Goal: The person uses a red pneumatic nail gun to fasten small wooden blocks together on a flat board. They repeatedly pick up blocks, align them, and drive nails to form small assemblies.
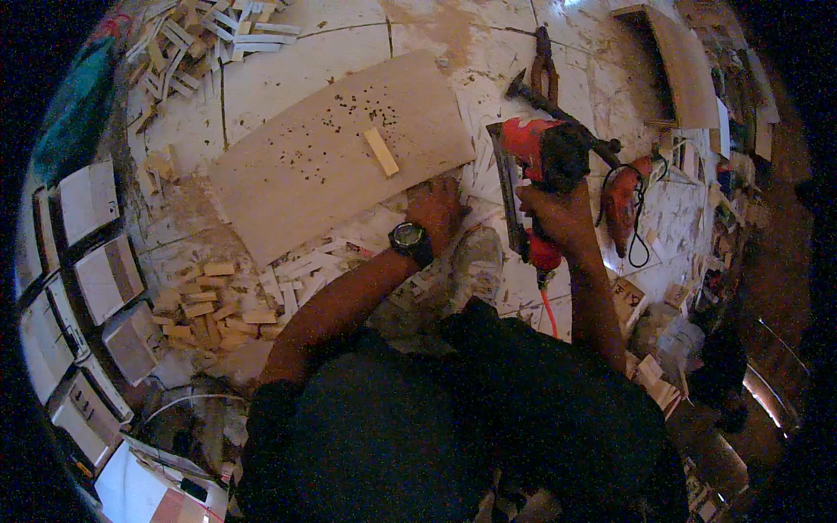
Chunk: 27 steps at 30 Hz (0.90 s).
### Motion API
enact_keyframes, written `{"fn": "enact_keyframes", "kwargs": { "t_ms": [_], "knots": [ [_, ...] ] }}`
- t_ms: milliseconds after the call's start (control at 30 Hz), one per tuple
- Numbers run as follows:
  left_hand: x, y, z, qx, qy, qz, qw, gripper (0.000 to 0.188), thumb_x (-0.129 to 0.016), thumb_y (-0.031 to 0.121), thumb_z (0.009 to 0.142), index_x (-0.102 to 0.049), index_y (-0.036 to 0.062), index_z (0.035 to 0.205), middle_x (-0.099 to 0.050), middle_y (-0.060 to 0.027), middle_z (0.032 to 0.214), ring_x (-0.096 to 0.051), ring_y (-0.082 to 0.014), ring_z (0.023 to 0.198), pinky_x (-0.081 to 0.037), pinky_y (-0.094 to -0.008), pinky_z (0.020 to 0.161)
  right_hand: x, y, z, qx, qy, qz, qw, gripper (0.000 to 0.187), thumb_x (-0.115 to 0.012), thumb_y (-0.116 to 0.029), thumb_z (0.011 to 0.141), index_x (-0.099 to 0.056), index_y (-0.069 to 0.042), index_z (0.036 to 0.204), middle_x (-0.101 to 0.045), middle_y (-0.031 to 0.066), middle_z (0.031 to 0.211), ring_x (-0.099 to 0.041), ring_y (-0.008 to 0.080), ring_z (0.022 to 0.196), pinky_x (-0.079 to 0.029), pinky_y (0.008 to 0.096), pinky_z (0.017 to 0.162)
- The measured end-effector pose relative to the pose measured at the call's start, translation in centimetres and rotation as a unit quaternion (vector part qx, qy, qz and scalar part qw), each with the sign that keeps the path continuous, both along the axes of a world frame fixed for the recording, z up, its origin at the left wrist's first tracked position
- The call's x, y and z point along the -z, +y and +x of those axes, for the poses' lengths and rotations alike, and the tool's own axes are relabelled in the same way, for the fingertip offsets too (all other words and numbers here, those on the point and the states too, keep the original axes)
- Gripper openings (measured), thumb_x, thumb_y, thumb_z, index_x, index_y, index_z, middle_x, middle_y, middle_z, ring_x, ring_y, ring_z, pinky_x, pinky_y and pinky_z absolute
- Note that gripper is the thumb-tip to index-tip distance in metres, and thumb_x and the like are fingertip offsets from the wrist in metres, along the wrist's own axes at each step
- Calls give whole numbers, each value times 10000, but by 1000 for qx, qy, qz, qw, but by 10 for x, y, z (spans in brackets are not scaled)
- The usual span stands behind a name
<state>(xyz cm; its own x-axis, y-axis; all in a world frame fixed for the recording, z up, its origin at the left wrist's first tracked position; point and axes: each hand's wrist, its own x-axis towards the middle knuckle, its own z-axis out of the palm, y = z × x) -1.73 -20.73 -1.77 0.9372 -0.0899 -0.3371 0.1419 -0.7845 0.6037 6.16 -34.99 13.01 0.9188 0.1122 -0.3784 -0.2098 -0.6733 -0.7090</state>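
Note:
My right hand is wrapped round the handle of a red and black nail gun, with a red hose running from its lower end. The tool is held above the floor, just right of a wide, flat wooden board. At the board's near edge rests my left hand, its fingers stretched toward the wood and apart; a dark watch is on that wrist. A short pale wood strip lies across the board near its middle. Small dark bits are scattered over the board's far half.
Small wood blocks lie piled at the left, with more offcuts at the far left. Beyond the nail gun are pincers and a hammer. A red corded power tool and an open wooden box stand to the right.

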Motion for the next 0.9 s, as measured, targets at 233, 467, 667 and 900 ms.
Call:
{"fn": "enact_keyframes", "kwargs": {
  "t_ms": [233, 467, 667, 900],
  "knots": [
    [-7, 21, -12, 30, 96, -36, 994, 199, -535, 135, 792, -613, 32, 942, -629, -221, 846, -636, -364, 735, -508, -452, 644, 3, -3, -3, 1, -21, -23, 1000, 274, -683, -76, 695, -538, -19, 920, -584, 39, 699, -564, 137, 578, -477, 296, 535],
    [-4, 65, -38, -90, -58, -184, 977, 231, -530, 166, 829, -574, 5, 988, -611, -260, 829, -611, -381, 744, -490, -434, 649, 11, 0, 0, -3, -8, -5, 1000, 281, -670, -50, 677, -540, -27, 925, -582, 38, 733, -567, 139, 605, -480, 300, 547],
    [-15, 134, -28, -230, -29, -385, 893, 213, -529, 207, 890, -554, 27, 1001, -623, -91, 798, -578, -150, 645, -453, -294, 563, 3, 25, 3, -33, 5, 31, 999, 248, -670, -64, 664, -557, -32, 882, -586, 33, 727, -569, 145, 610, -481, 301, 550],
    [-22, 160, -2, -354, 119, -468, 801, 210, -599, 154, 851, -622, 13, 1005, -627, -21, 801, -530, -88, 617, -441, -229, 568, -11, 60, -4, 28, 103, 21, 994, 232, -668, -64, 649, -564, -39, 855, -583, 31, 707, -558, 134, 602, -465, 296, 539]
  ]
}}
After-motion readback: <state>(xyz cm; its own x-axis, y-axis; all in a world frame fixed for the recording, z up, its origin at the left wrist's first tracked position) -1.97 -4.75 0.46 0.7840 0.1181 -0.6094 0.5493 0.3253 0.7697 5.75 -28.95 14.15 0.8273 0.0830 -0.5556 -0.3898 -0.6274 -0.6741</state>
